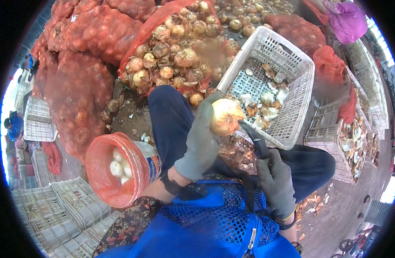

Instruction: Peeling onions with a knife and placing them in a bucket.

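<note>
My left hand (202,142), in a grey glove, holds a yellow onion (225,117) that still wears much of its skin. Gloved too, my right hand (276,180) grips the dark handle of a knife (258,142). The knife's front end lies close by the onion's lower right side; I cannot tell whether it touches. Just beyond the onion, a white plastic crate (294,113) leans tilted by my knees, with onion peels (268,100) and scraps on its perforated bottom. An opened red mesh sack (171,51) of unpeeled onions spreads out in front of me.
At my left stands a bucket lined with red mesh (104,180), peeled white onions (117,167) inside. Full red mesh sacks (78,100) pile up at the far left. Stacked white crates (78,200) sit lower left. A crate of peels (326,142) is on the right. Someone's purple sleeve (347,22) shows upper right.
</note>
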A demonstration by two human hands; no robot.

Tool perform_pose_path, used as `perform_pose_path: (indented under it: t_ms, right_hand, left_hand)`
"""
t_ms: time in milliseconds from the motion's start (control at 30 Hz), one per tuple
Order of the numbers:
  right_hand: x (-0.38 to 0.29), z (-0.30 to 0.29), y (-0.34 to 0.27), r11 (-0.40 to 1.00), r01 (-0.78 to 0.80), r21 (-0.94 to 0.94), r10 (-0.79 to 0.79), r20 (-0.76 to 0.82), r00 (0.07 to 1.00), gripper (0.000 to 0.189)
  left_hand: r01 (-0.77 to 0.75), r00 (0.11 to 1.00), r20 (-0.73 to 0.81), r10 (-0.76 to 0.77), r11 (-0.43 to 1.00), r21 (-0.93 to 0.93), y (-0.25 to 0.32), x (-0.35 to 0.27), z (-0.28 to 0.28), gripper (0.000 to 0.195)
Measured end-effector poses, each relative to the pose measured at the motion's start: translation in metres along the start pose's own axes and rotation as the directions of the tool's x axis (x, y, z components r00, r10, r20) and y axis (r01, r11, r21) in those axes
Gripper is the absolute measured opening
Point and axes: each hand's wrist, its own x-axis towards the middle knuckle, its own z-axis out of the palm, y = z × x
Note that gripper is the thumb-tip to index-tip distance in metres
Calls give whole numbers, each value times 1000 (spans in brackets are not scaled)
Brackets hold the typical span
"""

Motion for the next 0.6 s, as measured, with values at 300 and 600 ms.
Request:
perform_pose_path:
  t_ms: [300, 600]
  right_hand:
    - [2, 12, -1, 998, 30, -57, -30, 7, 1000, 20]
    - [19, 16, 0, 983, 182, -21, -182, -14, 983, 20]
  left_hand:
    - [-139, 967, -158, 200, 934, 328, -6, -4, 10, 41]
    - [-260, 926, 83, 368, 460, 849, 4, 5, -3, 45]
